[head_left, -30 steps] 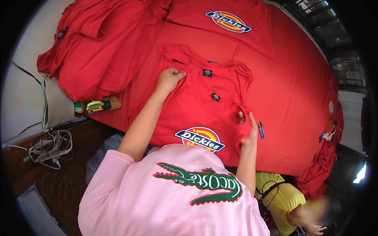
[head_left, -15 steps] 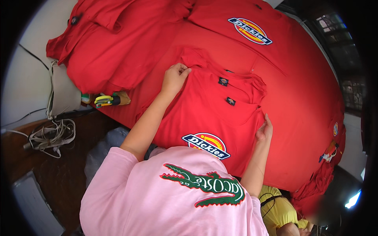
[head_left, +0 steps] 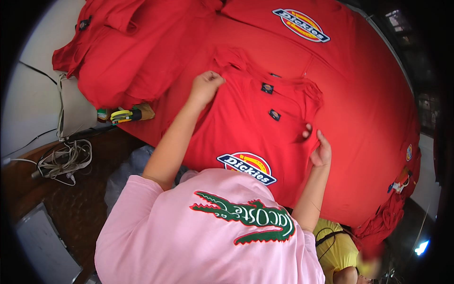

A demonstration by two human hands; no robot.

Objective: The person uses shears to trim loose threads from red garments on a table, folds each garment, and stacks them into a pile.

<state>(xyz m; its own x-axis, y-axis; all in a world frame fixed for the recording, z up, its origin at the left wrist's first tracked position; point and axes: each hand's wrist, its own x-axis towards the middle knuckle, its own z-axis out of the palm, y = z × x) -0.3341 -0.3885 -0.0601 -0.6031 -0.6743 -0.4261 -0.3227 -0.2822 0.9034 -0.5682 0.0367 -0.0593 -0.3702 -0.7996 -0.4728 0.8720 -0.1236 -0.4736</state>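
Observation:
A red T-shirt [head_left: 265, 137] with an oval chest badge lies in front of me, its neck opening facing away. Beneath it are further red T-shirts, with dark neck labels showing beyond the top one's collar. My left hand [head_left: 207, 89] pinches the left shoulder edge of the red T-shirt, thumb against bent fingers. At the right shoulder, my right hand [head_left: 321, 150] has the fabric between its fingers. Some fingertips show at the neck opening and others outside the shoulder edge; the rest of its grip is hidden by cloth.
A heap of red garments [head_left: 137, 61] lies at the far left, another badged red shirt [head_left: 283, 33] at the back. A yellow-handled tool [head_left: 124, 116] sits by the left edge. Bundled cables [head_left: 68, 161] hang lower left. A person in yellow [head_left: 338, 246] is at lower right.
My right hand has shifted slightly, its fingers spreading so that fingertips now show at the neck opening. My left hand keeps its pinch, a little farther up in the picture.

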